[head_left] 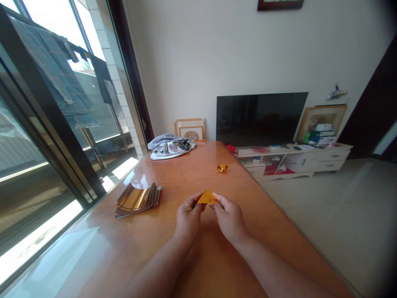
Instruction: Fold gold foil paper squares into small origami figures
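My left hand (pixel 189 216) and my right hand (pixel 229 219) hold a folded piece of gold foil paper (pixel 206 198) between them, pinching its two sides above the wooden table (pixel 173 174). The paper has a triangular shape. To my left lies a stack of gold foil sheets (pixel 138 201), with its top sheet curling upward. Farther ahead sits a small folded gold paper piece (pixel 222 168), apart from both hands.
A crumpled grey cloth (pixel 170 146) lies at the table's far end. A white TV cabinet (pixel 279 162) with a black television (pixel 260 119) stands to the right. Glass balcony doors (pixel 62 124) run along the table's left side.
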A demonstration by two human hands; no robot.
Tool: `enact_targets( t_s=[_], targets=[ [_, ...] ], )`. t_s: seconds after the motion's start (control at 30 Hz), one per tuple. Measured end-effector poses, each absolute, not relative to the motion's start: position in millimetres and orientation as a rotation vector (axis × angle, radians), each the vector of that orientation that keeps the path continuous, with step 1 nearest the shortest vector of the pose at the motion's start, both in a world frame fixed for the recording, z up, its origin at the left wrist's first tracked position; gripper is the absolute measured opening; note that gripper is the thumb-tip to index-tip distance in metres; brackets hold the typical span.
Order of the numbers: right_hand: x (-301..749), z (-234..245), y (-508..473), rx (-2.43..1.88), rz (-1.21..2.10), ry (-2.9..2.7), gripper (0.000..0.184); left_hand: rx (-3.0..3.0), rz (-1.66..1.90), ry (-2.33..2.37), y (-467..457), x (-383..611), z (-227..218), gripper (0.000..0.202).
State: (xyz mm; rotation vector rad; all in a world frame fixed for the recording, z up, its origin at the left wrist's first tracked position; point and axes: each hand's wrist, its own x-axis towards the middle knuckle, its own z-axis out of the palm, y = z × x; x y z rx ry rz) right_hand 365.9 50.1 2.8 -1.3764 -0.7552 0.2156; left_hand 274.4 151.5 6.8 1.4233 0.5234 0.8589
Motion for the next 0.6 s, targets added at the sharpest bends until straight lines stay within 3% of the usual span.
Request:
enact_targets(
  t_s=[0.6],
  targets=[
    [363.8,7.2,46.5,-1.321,0.308,-0.778,0.038,1.396,0.841,0.556,150.4,272.1,10.0,0.037]
  ],
)
